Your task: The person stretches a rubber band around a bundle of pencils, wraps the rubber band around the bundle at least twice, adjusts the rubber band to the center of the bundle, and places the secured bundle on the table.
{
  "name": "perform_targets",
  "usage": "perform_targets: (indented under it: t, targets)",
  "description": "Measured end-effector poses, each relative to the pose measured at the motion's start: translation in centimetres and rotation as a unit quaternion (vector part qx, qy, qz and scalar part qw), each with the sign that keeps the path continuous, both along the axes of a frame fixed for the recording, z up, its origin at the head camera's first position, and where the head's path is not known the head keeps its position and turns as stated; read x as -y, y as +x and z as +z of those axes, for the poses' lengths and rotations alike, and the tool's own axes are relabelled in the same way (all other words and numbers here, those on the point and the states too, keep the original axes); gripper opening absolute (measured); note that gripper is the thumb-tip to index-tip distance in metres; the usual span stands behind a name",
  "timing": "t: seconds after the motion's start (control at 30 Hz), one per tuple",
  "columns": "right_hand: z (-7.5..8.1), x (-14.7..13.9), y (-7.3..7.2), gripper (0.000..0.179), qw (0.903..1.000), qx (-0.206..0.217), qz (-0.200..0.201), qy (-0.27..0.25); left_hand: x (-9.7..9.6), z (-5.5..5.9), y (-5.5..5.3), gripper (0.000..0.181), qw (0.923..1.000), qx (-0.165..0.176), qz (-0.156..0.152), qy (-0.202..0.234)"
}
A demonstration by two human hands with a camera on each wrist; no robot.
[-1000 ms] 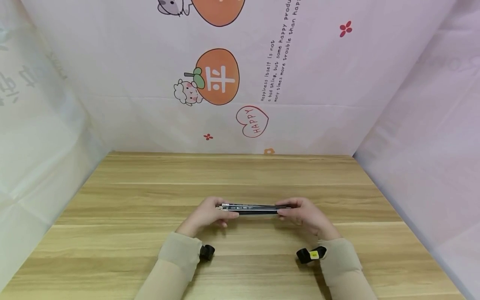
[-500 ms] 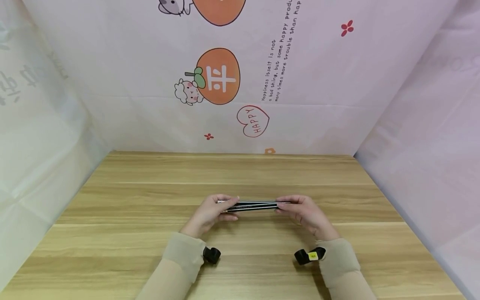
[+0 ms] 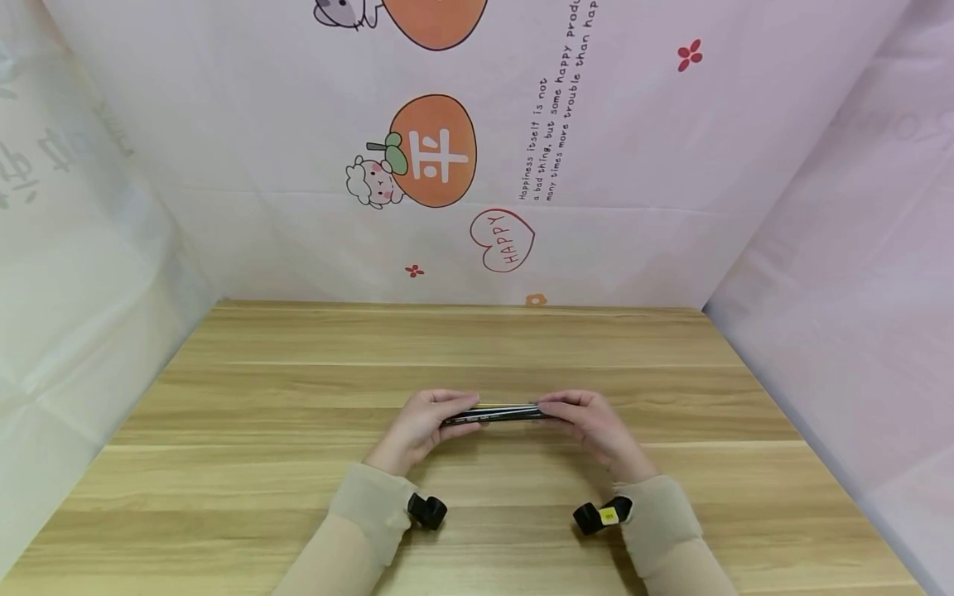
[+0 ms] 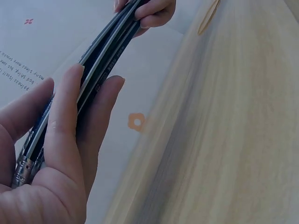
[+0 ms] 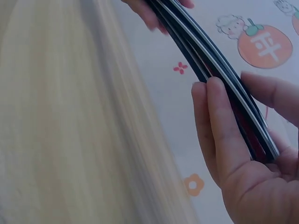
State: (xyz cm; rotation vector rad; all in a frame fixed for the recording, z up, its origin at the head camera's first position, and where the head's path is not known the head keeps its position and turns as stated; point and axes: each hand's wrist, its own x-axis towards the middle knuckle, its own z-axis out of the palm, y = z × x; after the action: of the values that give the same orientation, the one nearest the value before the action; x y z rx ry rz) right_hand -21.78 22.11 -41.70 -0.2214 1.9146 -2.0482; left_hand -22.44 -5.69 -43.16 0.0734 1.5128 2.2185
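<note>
A thin bundle of dark pencils (image 3: 510,412) with pale stripes lies crosswise between my two hands in the head view. My left hand (image 3: 425,420) grips the left end, fingers and thumb on opposite sides of it. In the left wrist view a silvery metal ferrule (image 4: 22,171) shows at that end, near the palm of the left hand (image 4: 60,154). My right hand (image 3: 595,424) holds the other end. Seen from the right wrist, the pencils (image 5: 205,49) run into the right hand (image 5: 243,158), their ends close to its palm. Fingers cover part of both ends.
Under the hands is a wood-grain table (image 3: 477,348). A white printed cloth (image 3: 619,149) hangs behind it, with more pale cloth on the left (image 3: 89,273) and right (image 3: 850,273). Each wrist wears a beige band with a small black camera (image 3: 427,511).
My left hand has shifted its grip and moved slightly right. My right hand has moved left, so the hands are closer together and less of the pencils shows between them.
</note>
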Motion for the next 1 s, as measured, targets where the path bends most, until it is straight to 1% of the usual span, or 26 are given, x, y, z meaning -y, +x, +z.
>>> perform_targets:
  t: [0.17,0.27,0.37,0.47,0.5,0.57,0.6,0.73,0.83,0.9,1.0]
  targets:
    - [-0.2,0.4,0.2,0.017,1.0,-0.004,-0.006,0.003,0.0,-0.1,0.1,0.042,0.9999,-0.001,0.002,-0.012]
    - [-0.2,0.5,0.2,0.019,0.9999,-0.002,-0.012,0.012,0.0,-0.2,0.1,0.041,0.9998,-0.009,0.0,-0.02]
    - [0.1,0.3,0.2,0.029,0.9982,-0.009,-0.017,0.056,-0.1,-0.2,0.1,0.04,0.9997,-0.013,-0.002,-0.022]
    - [0.5,-0.3,0.1,0.038,0.9904,-0.024,-0.035,0.131,-0.2,-0.1,0.1,0.038,0.9993,-0.022,-0.002,-0.029]
    - [0.7,-0.6,0.1,0.04,0.9872,-0.03,-0.043,0.151,-0.2,-0.1,0.1,0.037,0.9993,-0.02,0.001,-0.03]
    - [0.9,-1.2,0.1,0.041,0.9833,-0.04,-0.058,0.168,-0.2,0.0,0.1,0.036,0.9991,-0.023,0.006,-0.034]
    - [1.0,-1.5,0.1,0.041,0.9818,-0.044,-0.065,0.173,-0.1,0.1,0.1,0.037,0.999,-0.025,0.007,-0.036]
    - [1.2,-2.7,0.0,0.044,0.9847,-0.073,-0.065,0.144,0.0,0.3,0.2,0.038,0.999,-0.025,0.008,-0.037]
    - [1.3,-3.4,0.1,0.045,0.984,-0.091,-0.07,0.136,0.0,0.4,0.3,0.037,0.9992,-0.02,0.007,-0.035]
    - [1.3,-3.9,0.1,0.046,0.981,-0.09,-0.087,0.148,0.0,0.4,0.3,0.037,0.9991,-0.024,0.006,-0.035]
    - [1.4,-4.6,0.1,0.049,0.9738,-0.081,-0.12,0.176,0.0,0.4,0.3,0.036,0.9991,-0.024,0.006,-0.034]
